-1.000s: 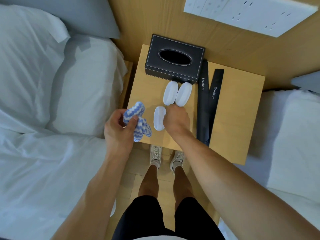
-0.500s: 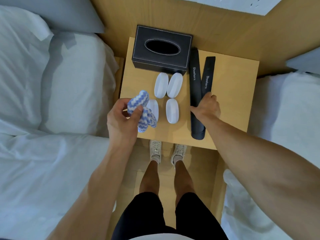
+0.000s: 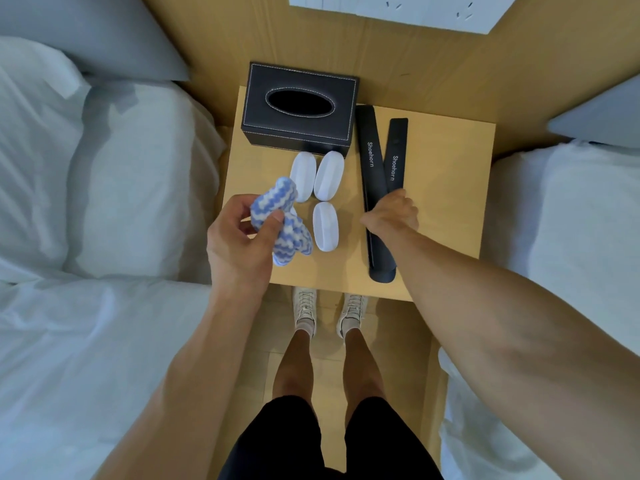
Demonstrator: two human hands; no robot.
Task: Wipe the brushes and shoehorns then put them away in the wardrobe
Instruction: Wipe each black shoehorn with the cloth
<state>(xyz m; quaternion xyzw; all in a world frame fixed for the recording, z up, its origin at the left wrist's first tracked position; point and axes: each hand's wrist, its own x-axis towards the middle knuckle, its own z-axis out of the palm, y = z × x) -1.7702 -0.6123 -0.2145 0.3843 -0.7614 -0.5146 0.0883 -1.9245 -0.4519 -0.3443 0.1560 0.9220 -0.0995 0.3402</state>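
Several white oval brushes lie on the wooden nightstand (image 3: 443, 202): two side by side (image 3: 303, 174) (image 3: 329, 174), one nearer (image 3: 325, 226), and one mostly hidden behind the cloth. My left hand (image 3: 239, 237) grips a bunched blue-and-white cloth (image 3: 284, 220) above the stand's left part. Two black shoehorns lie lengthwise on the right, a long one (image 3: 372, 157) and a shorter one (image 3: 396, 150). My right hand (image 3: 391, 213) is curled down over both, its thumb at the long one's left edge. The short one's near end is hidden beneath it.
A black leather tissue box (image 3: 298, 112) stands at the back of the nightstand, touching the long shoehorn's far end. White beds flank the stand on the left (image 3: 104, 202) and right (image 3: 571, 237). My feet (image 3: 304, 306) stand at its front edge. A wooden wall rises behind.
My right hand left the near white brush on the stand and moved right onto the shoehorns, where its fingers have curled down. My left hand still holds the cloth in the same place.
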